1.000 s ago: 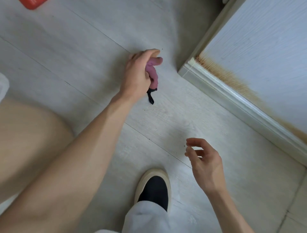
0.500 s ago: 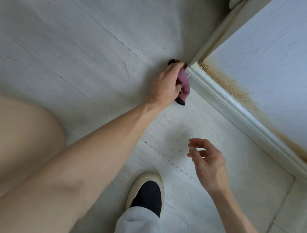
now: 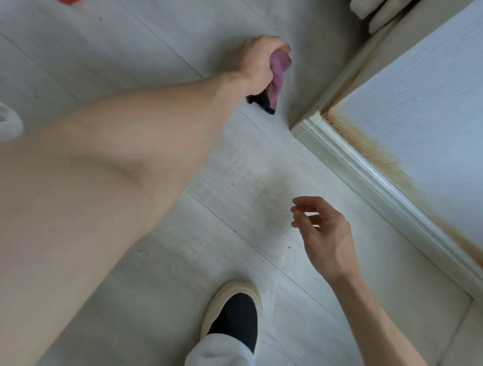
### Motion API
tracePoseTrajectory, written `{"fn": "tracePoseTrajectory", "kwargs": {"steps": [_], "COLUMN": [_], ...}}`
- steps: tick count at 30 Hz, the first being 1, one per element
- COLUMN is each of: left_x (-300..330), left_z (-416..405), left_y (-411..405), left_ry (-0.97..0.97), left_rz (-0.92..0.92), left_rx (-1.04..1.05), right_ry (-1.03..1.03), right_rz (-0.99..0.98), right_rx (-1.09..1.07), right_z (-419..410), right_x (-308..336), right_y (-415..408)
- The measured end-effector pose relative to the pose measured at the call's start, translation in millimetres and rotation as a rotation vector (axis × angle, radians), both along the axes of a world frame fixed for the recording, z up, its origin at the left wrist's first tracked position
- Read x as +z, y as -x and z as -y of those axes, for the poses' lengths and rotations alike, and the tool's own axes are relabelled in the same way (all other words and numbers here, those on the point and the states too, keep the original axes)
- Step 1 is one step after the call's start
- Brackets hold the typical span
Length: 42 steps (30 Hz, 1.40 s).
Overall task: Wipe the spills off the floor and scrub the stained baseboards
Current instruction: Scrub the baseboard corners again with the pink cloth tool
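My left hand [image 3: 254, 64] grips a bunched purple cloth [image 3: 277, 78] with a dark edge, held over the pale plank floor [image 3: 130, 52] just left of the wall corner. The hand and cloth are blurred. A white baseboard [image 3: 371, 180] runs from that corner down to the right, with a brown-orange stain [image 3: 371, 149] along its top edge and onto the wall. My right hand [image 3: 322, 235] hovers lower in the middle, fingers loosely curled and holding nothing. A faint grey smudge [image 3: 271, 206] marks the floor beside it.
My foot in a black shoe with a cream sole [image 3: 235, 316] stands at the bottom centre. A red object [image 3: 69, 1] shows at the top left edge. Pale folded items [image 3: 376, 13] lie at the top right behind the corner.
My left hand has drawn the cloth away from the baseboard corner, up and to the left. My right hand has stayed about where it was.
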<state>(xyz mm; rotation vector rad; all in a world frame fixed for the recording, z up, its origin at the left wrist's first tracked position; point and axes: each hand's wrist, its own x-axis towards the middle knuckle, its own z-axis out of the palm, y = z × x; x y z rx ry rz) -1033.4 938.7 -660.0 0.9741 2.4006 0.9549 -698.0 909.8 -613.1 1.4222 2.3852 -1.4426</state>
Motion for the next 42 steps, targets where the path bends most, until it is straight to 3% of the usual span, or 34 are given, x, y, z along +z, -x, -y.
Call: {"fn": "tracePoseTrajectory", "kwargs": {"steps": [7, 14, 17, 20, 22, 25, 34, 38, 42], "left_x": [-5, -18, -18, -27, -31, -29, -5, 4, 13], "left_z": [-16, 34, -10, 9, 32, 23, -4, -27, -32], "left_y": [-78, -111, -98, -120, -135, -134, -197, -251, -286], "left_ry": [-0.074, -0.035, -0.031, -0.107, -0.196, -0.303, -0.331, -0.282, -0.13], "left_rz": [0.144, 0.067, 0.123, 0.191, 0.376, 0.636, 0.658, 0.726, 0.791], "left_rx": [-0.145, 0.0, 0.101, 0.174, 0.179, 0.44, 0.751, 0.712, 0.413], "right_ry": [0.042, 0.097, 0.13, 0.118, 0.118, 0.148, 0.173, 0.181, 0.222], "right_rz": [0.011, -0.007, -0.03, -0.022, -0.026, -0.02, -0.016, 0.003, 0.047], "right_rx": [-0.005, -0.129, -0.165, -0.145, -0.161, -0.167, -0.24, -0.349, -0.367], "right_z": [5, 4, 10, 11, 11, 20, 16, 23, 36], "right_x": [-6, -3, -3, 2, 3, 3, 10, 8, 1], "right_y": [-10, -24, -25, -33, -34, -32, -51, -77, -88]}}
